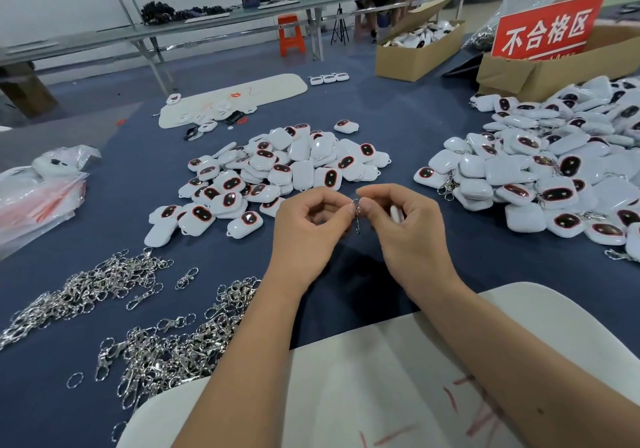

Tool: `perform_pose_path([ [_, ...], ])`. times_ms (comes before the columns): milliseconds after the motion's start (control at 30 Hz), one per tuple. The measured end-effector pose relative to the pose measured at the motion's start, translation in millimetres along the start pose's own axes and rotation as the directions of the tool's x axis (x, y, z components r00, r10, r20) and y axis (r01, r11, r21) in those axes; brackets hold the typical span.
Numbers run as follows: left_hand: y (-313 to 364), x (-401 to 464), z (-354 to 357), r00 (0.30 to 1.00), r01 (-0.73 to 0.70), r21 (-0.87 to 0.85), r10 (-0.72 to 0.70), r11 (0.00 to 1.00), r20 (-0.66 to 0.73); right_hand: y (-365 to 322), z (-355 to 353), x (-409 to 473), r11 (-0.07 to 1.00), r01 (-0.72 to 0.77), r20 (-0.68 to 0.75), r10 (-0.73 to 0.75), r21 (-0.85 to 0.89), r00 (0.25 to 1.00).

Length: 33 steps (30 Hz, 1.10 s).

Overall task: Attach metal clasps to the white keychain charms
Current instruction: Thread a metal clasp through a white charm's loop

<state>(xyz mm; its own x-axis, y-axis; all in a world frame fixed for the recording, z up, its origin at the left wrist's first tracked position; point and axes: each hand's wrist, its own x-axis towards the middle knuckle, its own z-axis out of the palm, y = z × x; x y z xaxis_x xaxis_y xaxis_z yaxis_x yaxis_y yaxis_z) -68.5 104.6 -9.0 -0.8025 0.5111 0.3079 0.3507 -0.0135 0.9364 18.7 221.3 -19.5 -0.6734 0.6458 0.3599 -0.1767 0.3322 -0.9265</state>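
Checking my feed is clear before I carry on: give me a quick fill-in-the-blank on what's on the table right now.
1. Both hands, left hand and right hand, pinch one metal ____ between them.
2. The loose clasps lie on the person's ____ side.
3. The red sign stands in a ____ box.

Missing words: clasp; left; cardboard

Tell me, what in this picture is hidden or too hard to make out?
- Head view: the metal clasp is tiny and pinched between both hands' fingers; whether its ring is open cannot be told.
- The white charm in the right hand is mostly hidden by the curled fingers.
- The left hand covers part of the charm pile.
- The red sign has its lower text cut off by the cardboard box.
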Motion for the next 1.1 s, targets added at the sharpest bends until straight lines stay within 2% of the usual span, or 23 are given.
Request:
perform_pose_path([
  [333, -1.7, 0.8, -3.0, 0.999, -0.001, -0.081, 0.004, 0.997, 0.041, 0.4, 0.0, 0.5, 0.999, 0.038, 0.04, -0.038, 0.003, 0.998],
  [600, -2.0, 1.9, -7.9, 0.99, 0.091, -0.146, -0.073, 0.985, 0.125, -0.5, -1.9, 1.3, 1.0, 0.025, 0.099, -0.025, -0.003, 0.995],
  [833, 0.6, -0.5, -5.1, 0.989, 0.084, -0.083, -0.073, 0.993, 0.13, -2.0, -2.5, 0.2, 0.997, 0.053, 0.082, -0.049, -0.058, 0.995],
  [1000, 2.6, -2.6, -4.8, 0.994, 0.035, 0.005, -0.035, 0.999, 0.101, -3.0, -1.0, -1.9, 0.974, 0.16, 0.045, -0.154, -0.162, 0.987],
  [1100, 1.6, -3.0, -3.6, 0.997, -0.019, 0.057, 0.015, 0.998, 0.071, -1.9, -1.7, -1.4, 0.985, 0.131, 0.053, -0.125, -0.115, 0.991],
])
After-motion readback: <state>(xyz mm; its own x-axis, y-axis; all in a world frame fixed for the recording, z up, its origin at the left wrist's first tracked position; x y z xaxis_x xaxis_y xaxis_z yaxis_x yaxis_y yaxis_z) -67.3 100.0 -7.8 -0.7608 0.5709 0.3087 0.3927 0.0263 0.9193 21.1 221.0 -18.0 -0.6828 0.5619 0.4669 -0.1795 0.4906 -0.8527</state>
